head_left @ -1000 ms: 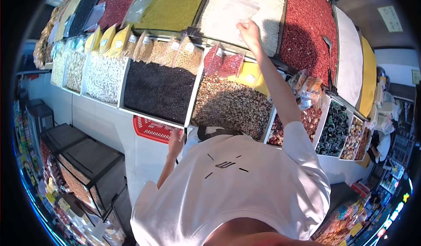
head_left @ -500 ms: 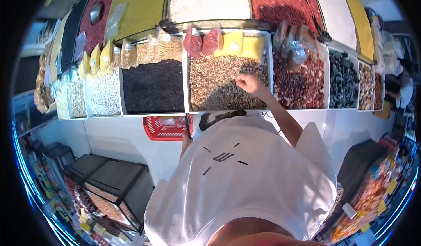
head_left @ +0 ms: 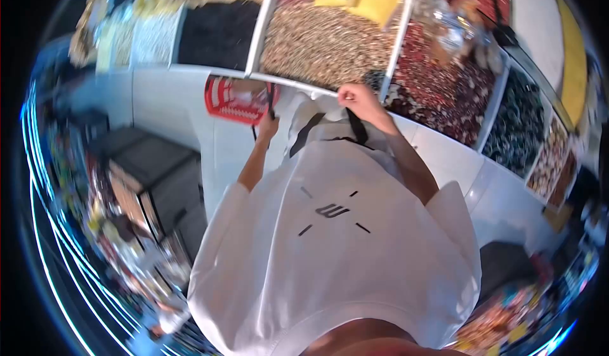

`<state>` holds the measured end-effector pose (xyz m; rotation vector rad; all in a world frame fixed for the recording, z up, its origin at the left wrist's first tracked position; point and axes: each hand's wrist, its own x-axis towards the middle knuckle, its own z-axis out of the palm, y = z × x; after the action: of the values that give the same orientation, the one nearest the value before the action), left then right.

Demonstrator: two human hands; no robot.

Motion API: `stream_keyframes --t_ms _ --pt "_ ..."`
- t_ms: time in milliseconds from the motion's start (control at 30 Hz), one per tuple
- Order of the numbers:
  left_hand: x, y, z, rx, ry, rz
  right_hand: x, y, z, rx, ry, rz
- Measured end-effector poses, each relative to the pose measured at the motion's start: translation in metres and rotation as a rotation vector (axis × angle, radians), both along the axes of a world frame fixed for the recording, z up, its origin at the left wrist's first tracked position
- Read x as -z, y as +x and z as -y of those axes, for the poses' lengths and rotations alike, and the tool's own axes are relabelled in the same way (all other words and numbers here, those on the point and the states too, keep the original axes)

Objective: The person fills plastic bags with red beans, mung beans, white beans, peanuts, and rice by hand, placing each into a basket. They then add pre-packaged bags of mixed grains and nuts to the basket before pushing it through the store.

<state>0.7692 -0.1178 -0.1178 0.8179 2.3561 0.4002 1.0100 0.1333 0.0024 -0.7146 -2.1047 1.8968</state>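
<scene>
My left hand is wrapped round the black handle of a red plastic basket, which hangs in front of the white counter with a packet inside. My right hand is curled at the counter's front edge, just below a bin of mixed brown grains. Its fingers are pressed together, and what they hold, if anything, is too small to make out. Yellow packets lie at the back of that bin.
A bin of black grains is left of the mixed grains; red-and-dark beans and dark green goods are to the right. A dark-topped display case stands at lower left, and people are partly visible at the edges.
The view has turned and the bins sit higher in it. My right hand has moved from over the mixed grains back to the counter's edge. More of my left forearm and the basket shows.
</scene>
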Motion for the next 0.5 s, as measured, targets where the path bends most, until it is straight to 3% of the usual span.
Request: stream_keyframes --t_ms 33,100,167,200,233,400,500 --pt "0.017 0.001 0.012 -0.024 0.043 -0.085 -0.002 0.003 0.004 -0.028 -0.046 0.005" --pt "0.012 -0.004 0.029 -0.102 0.173 -0.140 -0.012 -0.019 0.011 -0.108 -0.038 0.005" --pt "-0.006 0.010 0.033 -0.155 0.141 -0.100 -0.005 -0.021 0.011 -0.155 0.012 -0.084" --pt "-0.013 0.023 0.036 -0.175 0.104 -0.043 0.034 0.016 0.006 -0.061 -0.056 -0.069" --pt "0.021 0.035 0.002 -0.103 0.010 -0.140 0.067 0.056 0.002 0.032 -0.124 -0.053" --pt "-0.006 0.074 0.031 -0.128 0.108 -0.093 0.043 0.063 0.017 -0.059 0.122 0.106" --pt "-0.009 0.114 0.047 -0.166 0.094 -0.029 0.041 0.056 0.037 -0.195 0.053 0.022"
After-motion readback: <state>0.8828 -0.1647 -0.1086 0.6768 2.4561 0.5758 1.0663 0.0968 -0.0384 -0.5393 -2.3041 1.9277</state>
